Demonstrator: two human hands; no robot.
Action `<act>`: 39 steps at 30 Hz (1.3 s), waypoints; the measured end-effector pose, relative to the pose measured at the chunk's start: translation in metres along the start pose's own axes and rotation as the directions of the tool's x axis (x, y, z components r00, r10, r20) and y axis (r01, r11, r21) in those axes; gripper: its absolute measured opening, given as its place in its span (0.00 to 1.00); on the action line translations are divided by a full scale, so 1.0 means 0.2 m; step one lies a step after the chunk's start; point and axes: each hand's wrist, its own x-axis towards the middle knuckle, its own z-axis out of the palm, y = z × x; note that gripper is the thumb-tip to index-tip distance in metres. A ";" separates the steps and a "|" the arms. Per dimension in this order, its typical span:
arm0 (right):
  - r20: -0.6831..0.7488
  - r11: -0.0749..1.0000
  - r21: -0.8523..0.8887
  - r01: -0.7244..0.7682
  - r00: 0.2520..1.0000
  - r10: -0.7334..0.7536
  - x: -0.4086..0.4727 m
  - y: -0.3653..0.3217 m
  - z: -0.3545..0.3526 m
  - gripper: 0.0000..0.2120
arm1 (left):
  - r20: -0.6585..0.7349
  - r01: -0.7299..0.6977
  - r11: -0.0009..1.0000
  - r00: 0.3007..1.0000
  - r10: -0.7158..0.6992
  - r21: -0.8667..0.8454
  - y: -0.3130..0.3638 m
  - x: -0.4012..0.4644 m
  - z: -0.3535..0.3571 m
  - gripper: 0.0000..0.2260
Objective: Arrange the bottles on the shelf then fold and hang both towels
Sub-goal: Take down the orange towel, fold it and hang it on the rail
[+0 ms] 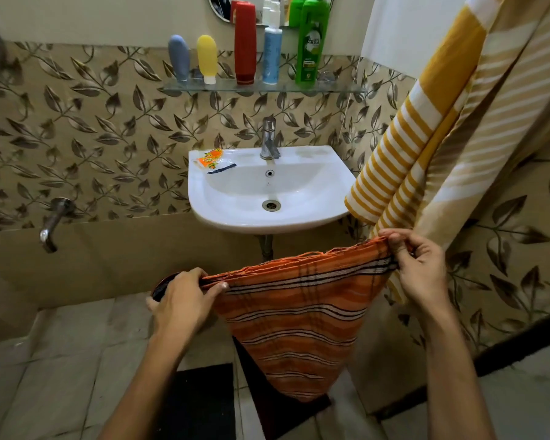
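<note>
Both hands, left hand (185,300); right hand (416,265), pinch orange towel (299,319) top edge

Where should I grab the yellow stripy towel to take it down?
Grab the yellow striped towel by its lower edge, near the sink, coming from the front. It hangs free there and folds bunch it narrow. Its top runs out of view.

A home bathroom: white sink (269,192), tap (270,138), leaf-patterned tiled wall (86,138).

Glass shelf (340,87) with five upright bottles (245,42) in a row.
</note>
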 end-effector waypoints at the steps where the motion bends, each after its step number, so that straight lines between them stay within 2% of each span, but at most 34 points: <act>1: -0.001 1.000 -0.004 -0.013 1.000 0.013 -0.01 0.02 0.00 0.09 | 0.006 0.011 1.000 1.000 -0.011 -0.001 0.00 0.00 -0.02 0.16; 4: -0.016 0.999 0.003 -0.041 0.999 0.041 -0.03 0.06 -0.01 0.09 | 0.080 0.068 0.979 0.995 -0.054 -0.192 -0.04 0.00 -0.08 0.14; 6: -0.030 0.998 0.020 -0.054 0.998 0.054 -0.04 0.08 -0.01 0.09 | 0.056 0.086 0.957 0.996 -0.074 -0.277 -0.05 -0.01 -0.10 0.09; 9: -0.044 0.998 0.029 -0.061 0.997 0.062 -0.04 0.09 0.00 0.08 | -0.011 0.096 0.958 0.995 -0.102 -0.270 -0.06 -0.02 -0.11 0.05; 11: -0.060 0.997 0.038 -0.068 0.996 0.071 -0.04 0.09 0.00 0.08 | 0.046 0.087 0.956 0.996 -0.077 -0.281 -0.06 -0.01 -0.15 0.06; 14: -0.086 0.996 0.055 -0.069 0.994 0.074 0.00 0.09 -0.01 0.08 | 0.150 0.009 0.955 0.988 0.037 -0.297 -0.04 -0.01 -0.22 0.12; 15: -0.092 0.997 0.057 -0.060 0.994 0.065 0.01 0.09 -0.02 0.08 | 0.114 -0.023 0.961 0.992 0.056 -0.275 -0.03 -0.01 -0.23 0.11; 17: -0.094 0.997 0.058 -0.043 0.994 0.049 0.03 0.09 -0.03 0.08 | -0.050 -0.061 0.985 0.997 0.053 -0.162 0.00 -0.03 -0.23 0.07; 20: -0.066 0.999 0.028 -0.040 0.997 0.041 0.05 0.10 -0.04 0.08 | -0.251 -0.100 0.995 0.963 0.095 -0.007 0.05 -0.05 -0.22 0.05; 25: -0.084 0.998 0.037 -0.050 0.995 0.053 0.07 0.18 -0.06 0.08 | -0.378 -0.251 0.965 0.903 0.205 -0.077 0.07 -0.06 -0.22 0.09; 27: -0.074 0.996 0.033 -0.085 0.993 0.087 0.08 0.21 -0.05 0.09 | -0.334 -0.348 0.933 0.893 0.302 -0.086 0.05 -0.05 -0.22 0.09; 29: -0.038 0.994 -0.012 -0.106 0.994 0.105 0.08 0.24 -0.05 0.10 | -0.184 -0.407 0.911 0.903 0.389 -0.069 0.02 -0.02 -0.22 0.13; 31: 0.010 0.994 -0.030 -0.100 0.995 0.101 0.06 0.25 -0.05 0.09 | -0.031 -0.397 0.914 0.918 0.395 -0.083 -0.01 0.02 -0.23 0.21; 33: 0.051 0.995 -0.053 -0.086 0.995 0.089 0.04 0.25 -0.06 0.08 | 0.045 -0.364 0.930 0.930 0.366 -0.048 -0.05 0.05 -0.25 0.27; 36: 0.120 0.994 -0.068 -0.080 0.989 0.088 0.03 0.25 -0.07 0.08 | 0.025 -0.331 0.941 0.944 0.330 0.065 -0.09 0.07 -0.26 0.27; 39: 0.149 0.997 -0.049 -0.066 0.986 0.073 0.02 0.24 -0.07 0.09 | -0.058 -0.302 0.952 0.951 0.305 0.051 -0.10 0.06 -0.26 0.25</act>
